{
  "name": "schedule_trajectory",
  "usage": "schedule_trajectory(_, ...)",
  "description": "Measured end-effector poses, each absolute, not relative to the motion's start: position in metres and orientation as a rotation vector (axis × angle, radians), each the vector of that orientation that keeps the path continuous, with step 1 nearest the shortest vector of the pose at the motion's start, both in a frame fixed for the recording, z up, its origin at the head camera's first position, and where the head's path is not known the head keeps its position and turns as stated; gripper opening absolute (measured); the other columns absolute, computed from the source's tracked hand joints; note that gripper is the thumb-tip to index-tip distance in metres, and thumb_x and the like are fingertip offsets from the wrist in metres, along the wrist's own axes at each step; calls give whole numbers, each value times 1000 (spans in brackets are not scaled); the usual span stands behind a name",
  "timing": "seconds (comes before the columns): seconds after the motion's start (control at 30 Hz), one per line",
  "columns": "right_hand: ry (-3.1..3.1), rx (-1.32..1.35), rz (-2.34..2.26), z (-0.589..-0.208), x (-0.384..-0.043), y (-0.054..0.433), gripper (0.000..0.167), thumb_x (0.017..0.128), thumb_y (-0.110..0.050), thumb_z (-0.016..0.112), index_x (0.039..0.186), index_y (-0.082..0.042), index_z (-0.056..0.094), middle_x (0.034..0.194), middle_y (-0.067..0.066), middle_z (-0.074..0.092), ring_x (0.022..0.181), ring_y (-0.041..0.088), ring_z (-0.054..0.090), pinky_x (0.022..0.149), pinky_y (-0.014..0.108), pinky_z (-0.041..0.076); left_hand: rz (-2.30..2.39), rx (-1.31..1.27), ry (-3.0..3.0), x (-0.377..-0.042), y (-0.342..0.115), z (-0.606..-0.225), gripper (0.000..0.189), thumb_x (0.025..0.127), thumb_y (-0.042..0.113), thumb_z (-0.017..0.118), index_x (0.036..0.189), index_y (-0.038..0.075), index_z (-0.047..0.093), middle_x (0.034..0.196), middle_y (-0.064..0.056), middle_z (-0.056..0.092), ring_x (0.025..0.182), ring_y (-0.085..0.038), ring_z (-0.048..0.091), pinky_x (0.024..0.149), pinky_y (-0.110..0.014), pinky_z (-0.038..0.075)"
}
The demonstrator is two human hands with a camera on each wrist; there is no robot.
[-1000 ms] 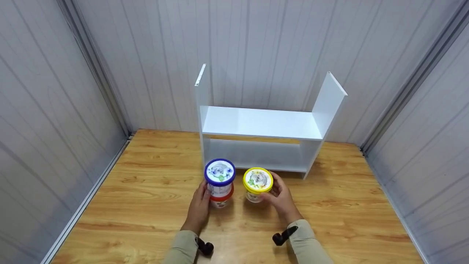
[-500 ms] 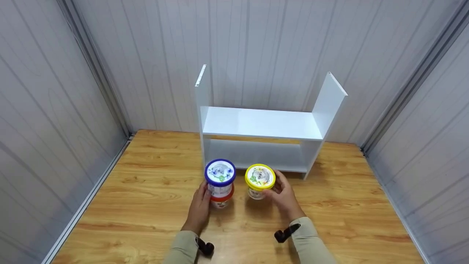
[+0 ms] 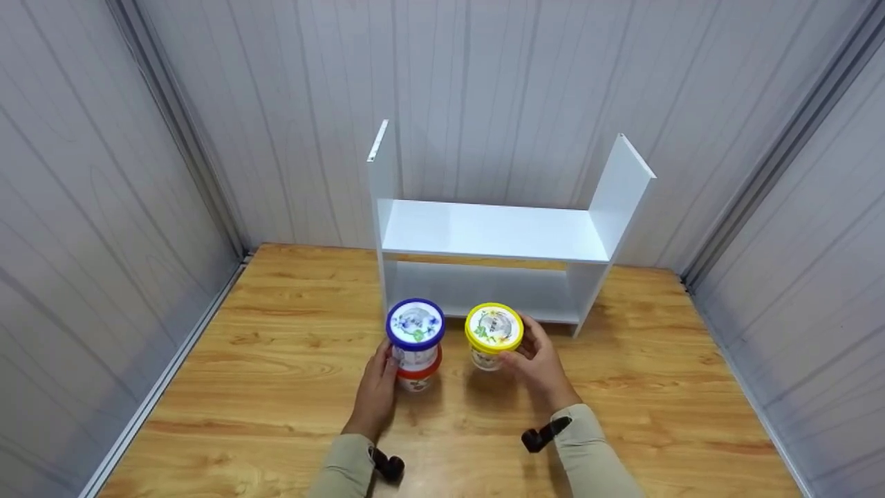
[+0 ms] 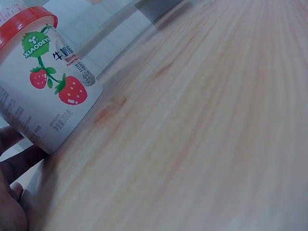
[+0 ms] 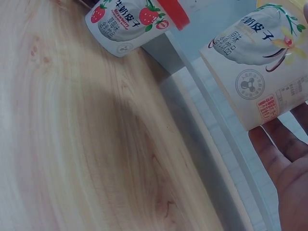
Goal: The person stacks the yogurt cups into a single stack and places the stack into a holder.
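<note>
A blue-lidded cup [image 3: 416, 325] stands on top of a red-lidded cup [image 3: 415, 382] with strawberries printed on its side, making an upright stack on the table. My left hand [image 3: 373, 387] holds this stack from its left side; in the left wrist view, fingers [image 4: 21, 163] show behind the lower part of the red-lidded cup. To the right, my right hand [image 3: 543, 363] grips a yellow-lidded cup [image 3: 494, 328], thumb on the near side. That cup is raised off the table, its shadow below it. The right wrist view shows its flower-printed side, fingers under and behind it.
Just behind the cups stands a white two-tier shelf [image 3: 494, 232] with tall side panels. Its lower board [image 3: 498, 287] lies close to the cups. The wooden table [image 3: 276, 360] is bounded by panelled walls at the back and both sides.
My right hand has lifted the yellow-lidded cup slightly and carried it a little right and toward the shelf. My left hand and the stack have stayed in place.
</note>
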State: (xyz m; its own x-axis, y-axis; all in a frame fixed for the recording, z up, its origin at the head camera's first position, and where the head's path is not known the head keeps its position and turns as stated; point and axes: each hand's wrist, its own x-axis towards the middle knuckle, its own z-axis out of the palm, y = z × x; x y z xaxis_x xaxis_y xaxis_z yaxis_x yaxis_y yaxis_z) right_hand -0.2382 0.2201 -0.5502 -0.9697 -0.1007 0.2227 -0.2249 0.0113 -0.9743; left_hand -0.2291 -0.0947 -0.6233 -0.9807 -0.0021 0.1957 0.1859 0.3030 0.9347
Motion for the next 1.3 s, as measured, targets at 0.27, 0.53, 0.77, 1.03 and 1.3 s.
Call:
schedule_trajectory(0.27, -2193, 351, 2069, -538, -239, 221, 83, 84, 1, 79, 154, -2, 35, 149, 18, 49, 133, 27, 49, 106, 31, 45, -1743, -173, -2393, -231, -94, -624, 55, 109, 43, 39, 160, 22, 32, 156, -15, 40, 144, -38, 35, 116, -63, 27)
schedule_trajectory(0.53, -2206, 360, 2057, -528, -242, 222, 82, 84, -2, 81, 154, -6, 37, 148, 15, 51, 131, 28, 52, 108, 40, 45, -1734, -192, -2380, -230, -94, -624, 54, 109, 41, 39, 159, 21, 33, 155, -16, 42, 143, -39, 36, 115, -63, 27)
schedule_trajectory(0.77, -2218, 379, 2064, -519, -243, 222, 82, 85, -5, 81, 154, -9, 37, 149, 13, 50, 131, 29, 52, 109, 46, 43, -1743, -191, -2380, -229, -94, -623, 55, 109, 44, 39, 159, 23, 33, 154, -14, 44, 143, -37, 38, 115, -62, 28)
schedule_trajectory(1.03, -2211, 420, 2062, -514, -245, 221, 81, 87, -4, 79, 155, -11, 37, 148, 12, 50, 130, 29, 53, 104, 32, 48, -1689, -168, -2412, -229, -94, -624, 54, 109, 43, 39, 158, 20, 35, 149, -18, 47, 138, -39, 42, 112, -64, 32)
schedule_trajectory(1.3, -2185, 458, 2082, -505, -247, 218, 81, 86, -4, 80, 154, -10, 37, 148, 13, 50, 129, 31, 54, 106, 45, 46, -1716, -173, -2411, -230, -94, -623, 53, 109, 43, 38, 159, 25, 34, 151, -18, 45, 140, -39, 40, 113, -64, 30)
